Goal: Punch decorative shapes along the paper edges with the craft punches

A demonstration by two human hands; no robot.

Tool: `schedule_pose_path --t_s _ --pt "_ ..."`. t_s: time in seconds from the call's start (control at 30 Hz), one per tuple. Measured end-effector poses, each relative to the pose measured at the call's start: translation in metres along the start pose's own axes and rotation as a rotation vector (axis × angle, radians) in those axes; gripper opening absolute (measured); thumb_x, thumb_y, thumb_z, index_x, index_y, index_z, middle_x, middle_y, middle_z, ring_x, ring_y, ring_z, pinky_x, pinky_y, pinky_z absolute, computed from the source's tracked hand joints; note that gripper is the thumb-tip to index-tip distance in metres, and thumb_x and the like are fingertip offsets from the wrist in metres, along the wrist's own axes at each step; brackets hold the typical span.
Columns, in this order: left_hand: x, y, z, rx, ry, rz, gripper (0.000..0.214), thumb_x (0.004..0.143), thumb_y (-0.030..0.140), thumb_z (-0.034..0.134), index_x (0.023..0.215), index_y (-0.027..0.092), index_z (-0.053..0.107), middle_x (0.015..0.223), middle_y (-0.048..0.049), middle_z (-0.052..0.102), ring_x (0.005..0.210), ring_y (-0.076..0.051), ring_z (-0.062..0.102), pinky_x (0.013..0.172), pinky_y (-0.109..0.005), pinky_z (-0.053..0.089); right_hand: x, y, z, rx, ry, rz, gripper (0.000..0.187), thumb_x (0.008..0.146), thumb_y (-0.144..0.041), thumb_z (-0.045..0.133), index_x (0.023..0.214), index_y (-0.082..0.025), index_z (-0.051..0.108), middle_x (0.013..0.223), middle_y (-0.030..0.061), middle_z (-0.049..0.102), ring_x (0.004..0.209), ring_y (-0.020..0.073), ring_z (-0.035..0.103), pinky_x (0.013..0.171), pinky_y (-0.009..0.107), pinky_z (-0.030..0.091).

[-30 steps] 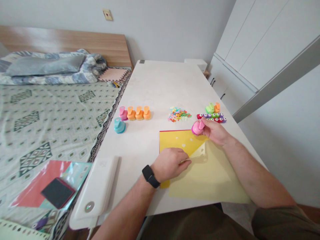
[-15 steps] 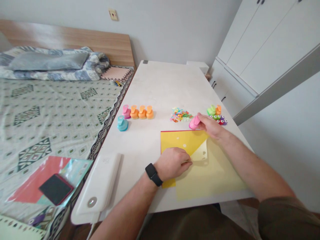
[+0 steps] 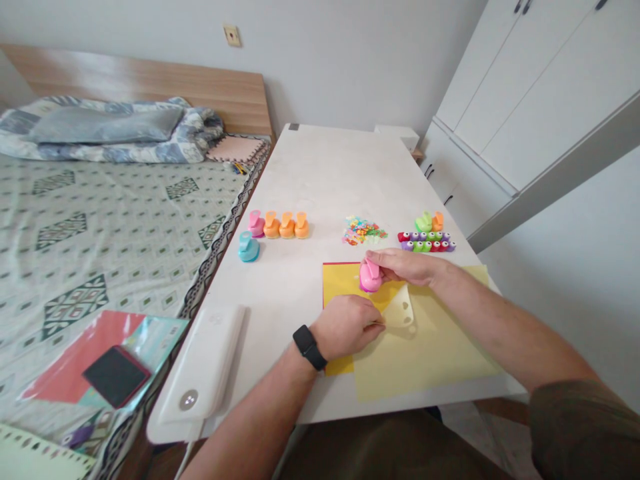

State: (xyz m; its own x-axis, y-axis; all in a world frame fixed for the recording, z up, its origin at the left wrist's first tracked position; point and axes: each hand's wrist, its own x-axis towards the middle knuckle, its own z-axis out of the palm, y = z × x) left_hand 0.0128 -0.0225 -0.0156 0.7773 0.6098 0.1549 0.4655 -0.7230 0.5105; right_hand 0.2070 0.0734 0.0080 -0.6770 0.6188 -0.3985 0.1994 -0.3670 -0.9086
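Note:
My right hand [image 3: 407, 267] is closed around a pink paper punch [image 3: 370, 276], holding it over the far part of a dark yellow sheet [image 3: 343, 280]. My left hand [image 3: 347, 325], with a black watch on its wrist, pinches the folded-back corner of a pale yellow sheet [image 3: 425, 340] that lies on top. The flipped corner [image 3: 400, 312] shows a punched hole. Both sheets lie at the near edge of the white table [image 3: 320, 180].
On the table stand a row of pink and orange punches [image 3: 279, 225], a blue punch [image 3: 249, 247], a heap of coloured paper cut-outs [image 3: 363, 230], and small punches [image 3: 426, 241] with green and orange ones behind. A white device [image 3: 200, 373] lies near left. A bed with papers is at left.
My right hand has carried the pink punch from near the small punches leftward and down over the dark yellow sheet. My left hand has kept its pinch on the folded corner.

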Motion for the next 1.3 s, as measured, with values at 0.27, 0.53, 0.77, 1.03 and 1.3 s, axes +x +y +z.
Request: schedule_pose_path --t_s 0.27,0.53,0.77,1.03,1.3 --pt "0.0 0.0 -0.001 -0.025 0.007 -0.023 0.023 0.098 0.029 0.056 0.092 0.019 0.077 0.09 -0.0039 0.077 0.084 -0.018 0.069 0.077 -0.028 0.049 0.018 -0.007 -0.018 0.047 0.433 -0.282 0.045 0.089 -0.063 0.067 0.082 -0.018 0.066 0.085 0.0045 0.071 0.082 0.0168 0.067 0.086 0.031 0.056" --pt "0.0 0.001 -0.001 0.005 0.006 -0.01 0.024 0.098 0.028 0.055 0.091 0.02 0.076 0.09 -0.0044 0.076 0.085 -0.019 0.069 0.078 -0.029 0.049 0.006 0.003 -0.011 0.082 0.082 -0.112 0.047 0.092 -0.062 0.063 0.079 -0.017 0.066 0.084 0.0056 0.071 0.081 0.0171 0.067 0.08 0.031 0.056" --pt "0.0 -0.001 -0.001 -0.023 -0.002 -0.013 0.024 0.098 0.028 0.056 0.092 0.02 0.077 0.09 -0.0054 0.077 0.084 -0.018 0.069 0.077 -0.029 0.05 0.022 -0.007 -0.033 0.144 0.492 -0.337 0.043 0.089 -0.062 0.068 0.079 -0.02 0.065 0.084 0.0054 0.071 0.086 0.019 0.067 0.087 0.035 0.056" --pt "0.0 0.001 -0.002 -0.028 -0.006 -0.021 0.024 0.098 0.028 0.055 0.092 0.02 0.077 0.091 -0.0046 0.077 0.086 -0.019 0.07 0.079 -0.028 0.049 -0.013 0.007 -0.012 0.048 -0.105 0.044 0.047 0.091 -0.062 0.064 0.086 -0.015 0.068 0.084 0.0058 0.071 0.078 0.0161 0.065 0.076 0.029 0.054" --pt "0.001 0.0 -0.002 -0.055 -0.003 -0.028 0.024 0.098 0.027 0.055 0.092 0.018 0.077 0.091 -0.0046 0.077 0.085 -0.018 0.069 0.08 -0.028 0.049 0.012 -0.006 -0.032 0.01 0.527 -0.345 0.048 0.089 -0.066 0.065 0.08 -0.018 0.064 0.083 0.0046 0.069 0.081 0.0163 0.066 0.085 0.032 0.055"
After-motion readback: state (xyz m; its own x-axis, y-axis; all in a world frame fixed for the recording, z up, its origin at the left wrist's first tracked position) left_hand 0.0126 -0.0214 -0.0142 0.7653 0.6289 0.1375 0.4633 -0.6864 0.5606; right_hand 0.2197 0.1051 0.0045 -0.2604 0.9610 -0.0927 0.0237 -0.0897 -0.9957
